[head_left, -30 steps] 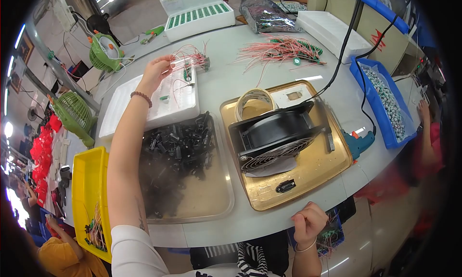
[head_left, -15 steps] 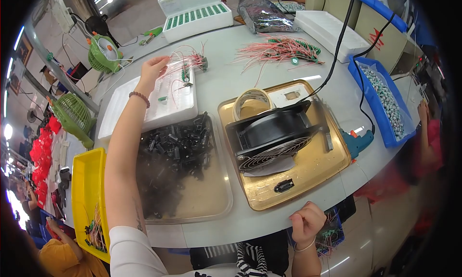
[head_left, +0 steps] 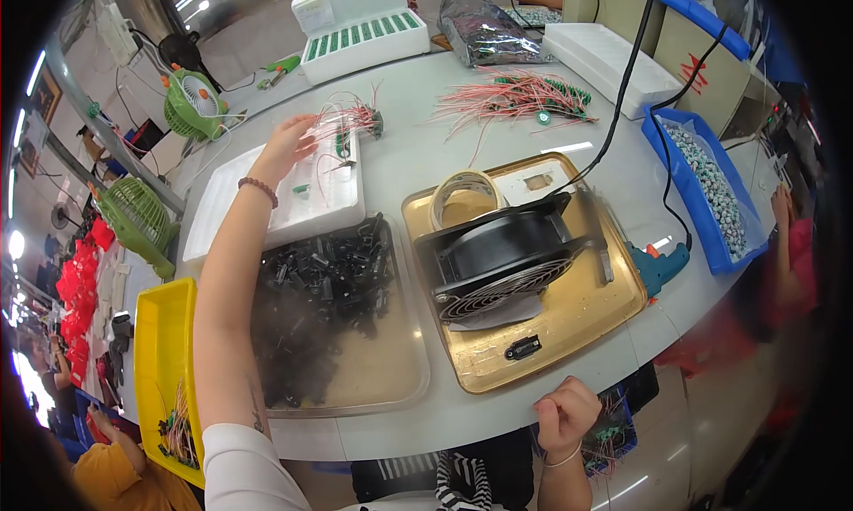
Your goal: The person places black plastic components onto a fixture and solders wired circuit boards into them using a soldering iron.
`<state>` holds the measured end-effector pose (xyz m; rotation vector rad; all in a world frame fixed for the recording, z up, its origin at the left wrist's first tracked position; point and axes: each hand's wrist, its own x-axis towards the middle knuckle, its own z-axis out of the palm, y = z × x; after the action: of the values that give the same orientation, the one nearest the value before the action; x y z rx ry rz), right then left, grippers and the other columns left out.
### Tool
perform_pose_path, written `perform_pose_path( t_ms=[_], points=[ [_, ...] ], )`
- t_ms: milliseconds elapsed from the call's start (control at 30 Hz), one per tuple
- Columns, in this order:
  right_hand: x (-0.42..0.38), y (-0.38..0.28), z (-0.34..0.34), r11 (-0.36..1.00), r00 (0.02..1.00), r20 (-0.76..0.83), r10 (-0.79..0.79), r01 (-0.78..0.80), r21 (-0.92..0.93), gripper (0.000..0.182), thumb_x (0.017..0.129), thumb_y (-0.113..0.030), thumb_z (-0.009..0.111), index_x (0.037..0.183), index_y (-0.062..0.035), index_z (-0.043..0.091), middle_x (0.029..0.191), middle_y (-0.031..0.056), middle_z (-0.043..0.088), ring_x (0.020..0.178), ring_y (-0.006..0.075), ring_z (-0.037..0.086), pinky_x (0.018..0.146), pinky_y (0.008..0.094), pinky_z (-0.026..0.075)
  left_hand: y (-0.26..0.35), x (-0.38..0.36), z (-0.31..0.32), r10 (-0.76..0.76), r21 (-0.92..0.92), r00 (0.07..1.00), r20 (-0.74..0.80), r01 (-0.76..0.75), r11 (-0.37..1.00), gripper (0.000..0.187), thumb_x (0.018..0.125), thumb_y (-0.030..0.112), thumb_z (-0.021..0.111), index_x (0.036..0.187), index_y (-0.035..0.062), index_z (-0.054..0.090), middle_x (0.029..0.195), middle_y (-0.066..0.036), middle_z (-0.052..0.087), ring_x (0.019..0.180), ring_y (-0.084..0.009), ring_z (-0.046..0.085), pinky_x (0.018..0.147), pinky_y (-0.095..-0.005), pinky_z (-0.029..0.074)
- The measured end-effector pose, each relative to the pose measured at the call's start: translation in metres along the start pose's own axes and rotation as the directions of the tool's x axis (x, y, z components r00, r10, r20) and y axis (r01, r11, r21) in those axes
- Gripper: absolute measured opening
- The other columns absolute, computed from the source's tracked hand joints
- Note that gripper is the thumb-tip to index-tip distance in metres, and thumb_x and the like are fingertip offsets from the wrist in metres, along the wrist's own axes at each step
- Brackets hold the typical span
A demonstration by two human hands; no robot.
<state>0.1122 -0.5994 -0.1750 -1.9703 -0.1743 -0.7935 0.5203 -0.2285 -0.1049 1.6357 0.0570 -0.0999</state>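
Above the white foam tray (head_left: pixel 227 195), my left hand (head_left: pixel 286 147) reaches forward with its fingers a little apart. Its fingertips are right at the thin red wires of a small bunch of green circuit boards (head_left: pixel 377 123) at the tray's far right corner. A loose green piece (head_left: pixel 302 189) lies in the tray. My right hand (head_left: pixel 569 413) is curled into a loose fist at the table's front edge, with nothing showing in it. Nearest to it is a black plastic part (head_left: pixel 523 347) on the gold tray (head_left: pixel 484 369).
A clear tray (head_left: pixel 391 369) of black plastic parts (head_left: pixel 324 275) lies under my left forearm. The gold tray also carries a black fan (head_left: pixel 506 249) and a tape roll (head_left: pixel 464 200). A wired pile (head_left: pixel 524 98), blue bin (head_left: pixel 746 253), glue gun (head_left: pixel 659 267) and yellow bin (head_left: pixel 164 333) surround them.
My left hand has moved slightly down and its fingers have spread from a closer pinch. My right hand has hardly moved.
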Motion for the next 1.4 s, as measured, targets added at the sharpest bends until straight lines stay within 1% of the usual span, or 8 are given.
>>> perform_pose_path(
  t_ms=[67,267,467,767,933,1067,1167,1400],
  points=[
    [0.0,0.001,0.0,1.0,1.0,-0.004,0.0,0.0,0.004,0.017,0.071,-0.008,0.058,0.056,-0.0018,0.054,0.051,0.006,0.046,0.044,0.0169,0.043,0.044,0.0262,0.032,0.001,-0.002,0.001,-0.032,0.035,0.997,-0.065,0.035,0.999,0.028,0.092,0.017,0.052,0.116,0.0033,0.054,0.094,-0.004,0.058,0.083,-0.0138,0.057,0.08,-0.0273,0.049],
    [0.0,0.002,0.001,1.0,1.0,-0.023,-0.002,0.002,0.005,0.014,0.068,-0.008,0.06,0.055,-0.0029,0.055,0.049,0.006,0.045,0.043,0.0189,0.044,0.042,0.0272,0.033,-0.007,0.009,-0.012,0.067,-0.076,0.996,0.059,-0.063,0.995,0.03,0.093,0.016,0.051,0.116,-0.0013,0.054,0.106,-0.008,0.06,0.092,-0.015,0.06,0.084,-0.0269,0.051],
    [-0.001,0.002,0.001,1.0,0.999,-0.035,-0.003,0.003,0.006,0.014,0.067,-0.008,0.061,0.055,-0.0036,0.055,0.049,0.0059,0.044,0.043,0.0198,0.043,0.041,0.0277,0.032,0.011,-0.011,0.001,0.049,-0.243,0.992,0.116,-0.019,0.97,0.03,0.091,0.009,0.051,0.118,-0.0032,0.052,0.111,-0.01,0.061,0.097,-0.0144,0.06,0.087,-0.0261,0.05],
    [-0.001,0.002,0.002,1.0,0.999,-0.04,0.002,-0.002,-0.002,0.014,0.067,-0.009,0.061,0.055,-0.0041,0.055,0.049,0.0052,0.042,0.042,0.0192,0.042,0.041,0.0274,0.031,0.005,-0.012,-0.001,0.107,-0.08,0.989,0.1,-0.099,0.992,0.03,0.09,0.01,0.053,0.117,-0.0009,0.053,0.11,-0.011,0.061,0.095,-0.0161,0.062,0.085,-0.0268,0.051],
    [-0.001,0.002,0.001,1.0,0.999,-0.033,0.003,-0.003,-0.008,0.015,0.067,-0.009,0.061,0.055,-0.0044,0.055,0.049,0.0054,0.042,0.043,0.0196,0.042,0.041,0.0277,0.032,-0.006,0.004,-0.019,0.167,0.332,0.984,-0.058,-0.138,0.933,0.022,0.089,0.01,0.053,0.109,0.0023,0.056,0.1,-0.01,0.064,0.089,-0.0156,0.063,0.077,-0.0266,0.053],
    [-0.001,0.001,0.001,1.0,0.999,-0.032,0.003,-0.003,-0.013,0.015,0.068,-0.009,0.061,0.055,-0.0046,0.054,0.049,0.0057,0.043,0.043,0.0199,0.043,0.041,0.028,0.032,-0.006,0.002,-0.025,0.397,0.681,0.904,-0.16,-0.19,0.707,0.015,0.088,0.008,0.054,0.1,0.0024,0.06,0.089,-0.007,0.065,0.08,-0.0123,0.061,0.07,-0.0262,0.053],
    [-0.001,0.001,0.002,1.0,0.999,-0.034,-0.003,0.003,-0.012,0.015,0.067,-0.009,0.061,0.055,-0.0046,0.054,0.05,0.0058,0.044,0.043,0.0201,0.043,0.041,0.028,0.032,-0.007,0.005,-0.031,0.417,0.613,0.887,-0.199,-0.219,0.759,0.012,0.087,0.007,0.054,0.095,0.0014,0.062,0.086,-0.006,0.063,0.076,-0.0112,0.059,0.069,-0.0256,0.052],
    [0.0,0.001,0.002,1.0,1.0,-0.029,-0.009,0.009,-0.022,0.014,0.067,-0.008,0.061,0.055,-0.0046,0.054,0.05,0.0059,0.044,0.043,0.0203,0.044,0.041,0.028,0.033,0.003,0.002,-0.029,0.501,0.655,0.858,-0.116,-0.313,0.688,0.018,0.086,0.008,0.055,0.102,0.0018,0.06,0.087,-0.006,0.063,0.077,-0.0113,0.059,0.071,-0.0253,0.051]
  ],
)
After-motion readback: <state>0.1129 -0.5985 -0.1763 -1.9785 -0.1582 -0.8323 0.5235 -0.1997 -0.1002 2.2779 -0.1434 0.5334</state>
